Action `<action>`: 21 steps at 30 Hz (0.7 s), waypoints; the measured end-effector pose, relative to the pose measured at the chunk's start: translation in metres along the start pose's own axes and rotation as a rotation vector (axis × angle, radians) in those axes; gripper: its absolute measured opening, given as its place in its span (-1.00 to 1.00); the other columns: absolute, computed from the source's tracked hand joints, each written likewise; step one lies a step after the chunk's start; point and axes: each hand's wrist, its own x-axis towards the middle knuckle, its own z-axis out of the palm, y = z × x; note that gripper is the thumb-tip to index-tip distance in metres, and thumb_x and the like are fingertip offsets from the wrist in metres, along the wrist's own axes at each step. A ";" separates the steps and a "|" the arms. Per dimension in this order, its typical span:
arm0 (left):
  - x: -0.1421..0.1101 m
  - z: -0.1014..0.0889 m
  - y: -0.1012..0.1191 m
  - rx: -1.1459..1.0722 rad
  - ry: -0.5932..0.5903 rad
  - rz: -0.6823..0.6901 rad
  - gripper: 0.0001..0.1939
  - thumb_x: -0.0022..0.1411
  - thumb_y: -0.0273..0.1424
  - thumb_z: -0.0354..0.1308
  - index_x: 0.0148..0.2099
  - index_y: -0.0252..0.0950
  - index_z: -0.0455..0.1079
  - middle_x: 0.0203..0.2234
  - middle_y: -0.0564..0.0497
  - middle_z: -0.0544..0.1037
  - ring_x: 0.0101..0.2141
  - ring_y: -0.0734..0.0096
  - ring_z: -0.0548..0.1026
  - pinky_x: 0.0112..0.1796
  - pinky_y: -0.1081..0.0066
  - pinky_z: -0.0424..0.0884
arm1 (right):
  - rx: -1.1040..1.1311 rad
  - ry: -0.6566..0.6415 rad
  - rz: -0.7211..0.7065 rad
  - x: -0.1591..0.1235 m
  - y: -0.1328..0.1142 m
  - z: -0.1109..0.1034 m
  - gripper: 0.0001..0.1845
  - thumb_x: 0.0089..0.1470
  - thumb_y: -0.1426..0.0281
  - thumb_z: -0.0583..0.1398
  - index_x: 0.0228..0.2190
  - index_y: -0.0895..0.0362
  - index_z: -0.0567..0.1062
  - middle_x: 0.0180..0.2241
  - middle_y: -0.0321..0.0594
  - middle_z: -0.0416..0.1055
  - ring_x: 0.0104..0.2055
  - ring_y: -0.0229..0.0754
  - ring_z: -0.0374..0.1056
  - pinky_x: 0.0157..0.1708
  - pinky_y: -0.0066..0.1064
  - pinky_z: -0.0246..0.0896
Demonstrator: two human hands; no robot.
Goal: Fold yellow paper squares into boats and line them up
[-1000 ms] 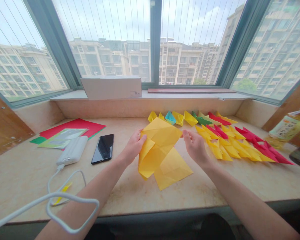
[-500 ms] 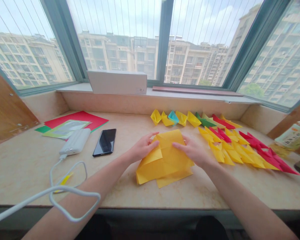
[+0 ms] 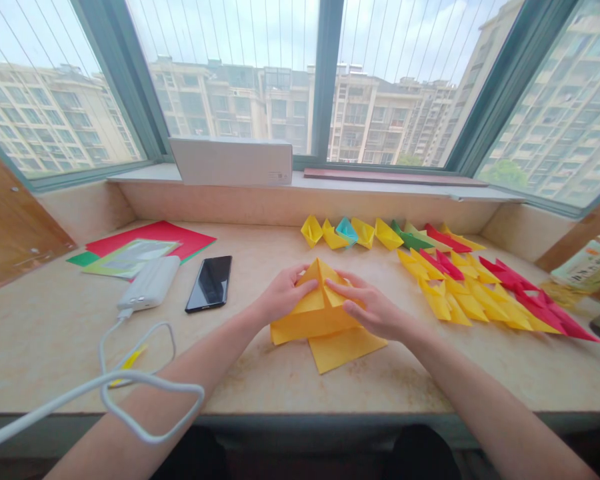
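A yellow paper sheet (image 3: 313,319), partly folded into a triangle, lies on the stone counter (image 3: 55,340) in front of me. My left hand (image 3: 281,295) presses on its left slope with fingers together. My right hand (image 3: 369,308) lies flat across its right side, fingers stretched out. A second yellow sheet (image 3: 345,348) lies flat beneath it, sticking out toward me.
Folded paper boats (image 3: 347,233) and rows of yellow and red folded pieces (image 3: 480,293) lie to the right. A black phone (image 3: 210,283), white power bank (image 3: 150,283) with cable (image 3: 130,393), and coloured sheets (image 3: 150,243) sit left. A bottle (image 3: 587,267) stands far right.
The yellow sheet, held up in the air a second ago, came down onto the counter and was folded into a peaked triangle. Both hands now press on it.
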 end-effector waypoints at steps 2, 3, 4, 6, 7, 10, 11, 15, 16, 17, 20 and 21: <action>0.000 0.001 -0.002 0.014 -0.005 0.000 -0.58 0.20 -0.24 0.25 0.06 -0.30 0.44 -0.16 -0.14 0.63 -0.25 0.14 0.60 -0.31 0.34 0.49 | 0.006 0.023 0.014 0.001 0.001 0.002 -0.56 0.31 0.24 0.07 0.18 -0.04 0.37 0.21 0.00 0.26 0.24 0.05 0.25 0.16 -0.03 0.23; 0.000 0.002 -0.003 0.027 -0.006 0.000 -0.56 0.20 -0.23 0.25 0.08 -0.30 0.43 -0.15 -0.15 0.62 -0.24 0.12 0.60 -0.30 0.32 0.50 | 0.019 0.051 0.022 0.002 0.002 0.004 -0.58 0.31 0.26 0.08 0.16 -0.04 0.40 0.15 -0.02 0.32 0.18 0.01 0.32 0.13 -0.08 0.28; -0.001 0.003 -0.003 0.046 -0.001 0.004 -0.54 0.20 -0.22 0.24 0.11 -0.29 0.40 -0.16 -0.16 0.62 -0.25 0.11 0.61 -0.29 0.29 0.50 | 0.032 0.086 0.029 0.003 0.002 0.006 -0.60 0.30 0.29 0.10 0.14 -0.04 0.43 0.08 -0.05 0.37 0.10 -0.04 0.37 0.10 -0.13 0.31; -0.002 0.005 -0.002 0.106 0.012 0.022 -0.46 0.23 -0.23 0.21 0.22 -0.27 0.30 -0.20 -0.15 0.62 -0.28 0.12 0.61 -0.29 0.28 0.50 | 0.048 0.153 0.042 0.005 0.001 0.010 -0.61 0.25 0.34 0.16 0.10 -0.06 0.47 -0.03 -0.13 0.41 0.00 -0.10 0.42 0.04 -0.19 0.36; -0.002 0.005 -0.002 0.142 0.023 0.038 -0.41 0.24 -0.24 0.20 0.27 -0.25 0.22 -0.21 -0.14 0.62 -0.30 0.14 0.61 -0.30 0.28 0.50 | 0.051 0.186 0.050 0.007 0.000 0.012 -0.62 0.23 0.36 0.19 0.08 -0.07 0.49 -0.06 -0.15 0.42 -0.03 -0.11 0.42 0.03 -0.21 0.37; -0.003 0.004 -0.001 0.285 0.063 0.100 -0.30 0.24 -0.28 0.19 0.36 -0.18 0.02 -0.19 -0.11 0.59 -0.28 0.19 0.60 -0.27 0.29 0.49 | 0.061 0.275 0.089 0.009 0.000 0.014 -0.65 0.19 0.39 0.22 0.02 -0.06 0.54 -0.11 -0.18 0.43 -0.10 -0.14 0.44 -0.03 -0.25 0.39; -0.002 0.002 -0.002 0.347 0.078 0.119 -0.28 0.23 -0.30 0.20 0.36 -0.18 0.00 -0.17 -0.11 0.57 -0.26 0.19 0.59 -0.24 0.28 0.49 | 0.065 0.300 0.103 0.009 0.000 0.014 -0.66 0.19 0.40 0.22 0.00 -0.06 0.55 -0.12 -0.19 0.43 -0.13 -0.16 0.44 -0.06 -0.27 0.41; 0.000 -0.006 -0.006 0.540 0.101 0.138 -0.28 0.18 -0.32 0.23 0.31 -0.18 0.03 -0.17 -0.06 0.54 -0.28 0.27 0.57 -0.18 0.26 0.46 | 0.079 0.355 0.145 0.010 0.005 0.009 -0.68 0.17 0.43 0.22 -0.05 -0.02 0.59 -0.11 -0.17 0.44 -0.17 -0.17 0.44 -0.14 -0.30 0.41; 0.001 -0.008 -0.007 0.565 0.103 0.141 -0.30 0.18 -0.32 0.22 0.30 -0.18 0.03 -0.16 -0.05 0.53 -0.31 0.30 0.56 -0.19 0.27 0.46 | 0.076 0.357 0.154 0.010 0.006 0.008 -0.68 0.16 0.43 0.22 -0.05 -0.01 0.60 -0.10 -0.17 0.44 -0.16 -0.15 0.44 -0.11 -0.28 0.40; 0.002 -0.009 -0.007 0.588 0.104 0.147 -0.33 0.19 -0.32 0.21 0.29 -0.17 0.04 -0.16 -0.04 0.53 -0.33 0.33 0.55 -0.19 0.28 0.46 | 0.071 0.357 0.161 0.010 0.007 0.007 -0.68 0.15 0.43 0.23 -0.05 0.00 0.59 -0.10 -0.16 0.44 -0.13 -0.14 0.44 -0.09 -0.26 0.39; 0.002 -0.010 -0.007 0.670 0.107 0.181 -0.42 0.22 -0.33 0.18 0.24 -0.18 0.11 -0.14 -0.04 0.53 -0.31 0.33 0.54 -0.17 0.28 0.45 | 0.064 0.351 0.168 0.010 0.009 0.006 -0.67 0.15 0.43 0.22 -0.04 0.00 0.59 -0.09 -0.15 0.43 -0.10 -0.12 0.43 -0.05 -0.24 0.37; 0.002 -0.010 -0.007 0.698 0.102 0.194 -0.44 0.22 -0.34 0.17 0.23 -0.19 0.12 -0.13 -0.04 0.53 -0.28 0.32 0.54 -0.14 0.26 0.45 | 0.067 0.349 0.168 0.010 0.009 0.006 -0.66 0.15 0.43 0.22 -0.04 0.00 0.59 -0.08 -0.16 0.43 -0.11 -0.13 0.43 -0.05 -0.25 0.37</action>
